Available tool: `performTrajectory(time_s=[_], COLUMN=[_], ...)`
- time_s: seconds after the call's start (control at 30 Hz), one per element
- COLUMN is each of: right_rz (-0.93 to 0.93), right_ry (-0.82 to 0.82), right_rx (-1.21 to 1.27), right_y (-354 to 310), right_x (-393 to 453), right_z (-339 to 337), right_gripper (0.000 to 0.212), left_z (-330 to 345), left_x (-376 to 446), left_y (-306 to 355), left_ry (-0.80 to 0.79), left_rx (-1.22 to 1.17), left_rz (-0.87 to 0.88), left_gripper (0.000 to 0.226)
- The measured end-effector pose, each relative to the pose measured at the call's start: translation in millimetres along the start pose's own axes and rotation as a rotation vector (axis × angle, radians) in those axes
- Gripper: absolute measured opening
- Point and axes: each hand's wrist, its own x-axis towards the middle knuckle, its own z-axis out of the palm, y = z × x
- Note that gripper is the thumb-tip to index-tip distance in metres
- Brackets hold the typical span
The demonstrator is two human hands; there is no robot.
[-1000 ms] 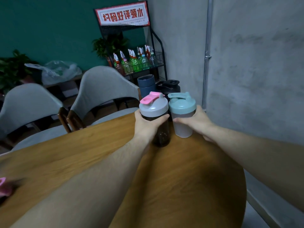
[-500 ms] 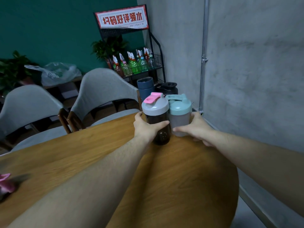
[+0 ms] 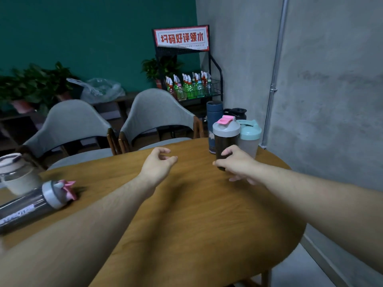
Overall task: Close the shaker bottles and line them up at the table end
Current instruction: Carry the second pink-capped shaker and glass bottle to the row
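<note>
At the far end of the wooden table, a dark shaker bottle with a grey lid and a pink cap stands upright. It touches a pale shaker with a teal lid. A navy bottle and a black-lidded one stand behind them. My right hand hovers just in front of the dark shaker's base, fingers apart. My left hand is over the table to the left, loosely curled and holding nothing. Another dark shaker lies on its side at the left, its pink flip cap up.
A pale lidded cup stands at the table's left edge. Two grey chairs are tucked in on the far side. A black rack of spray bottles stands behind, and a concrete wall runs close along the right.
Both hands have let go of the two shakers and drawn back toward me. The view has swung left, bringing the lying shaker and the cup into sight.
</note>
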Motion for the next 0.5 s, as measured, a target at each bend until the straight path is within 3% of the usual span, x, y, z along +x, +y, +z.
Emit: performTrajectory(time_s=[0.2,0.4,0.5], right_rz=[-0.134,-0.185,-0.211], right_ry=[-0.099,-0.186,-0.244], right_rx=[-0.083,-0.14,-0.166], right_y=[-60,-110,-126], right_x=[-16,-13,-8], right_z=[78,162,206], right_gripper=[0.036,0.038,0.04], left_z=[-94,-195,-244], left_x=[-22,-28,-26], left_y=[-35,-77,-103], left_ry=[0.003,0.071,0.053], left_rx=[0.301,0.761,1.004], left_rz=[0.085,0.12,0.068], left_gripper=[0.03,0.055,0.086])
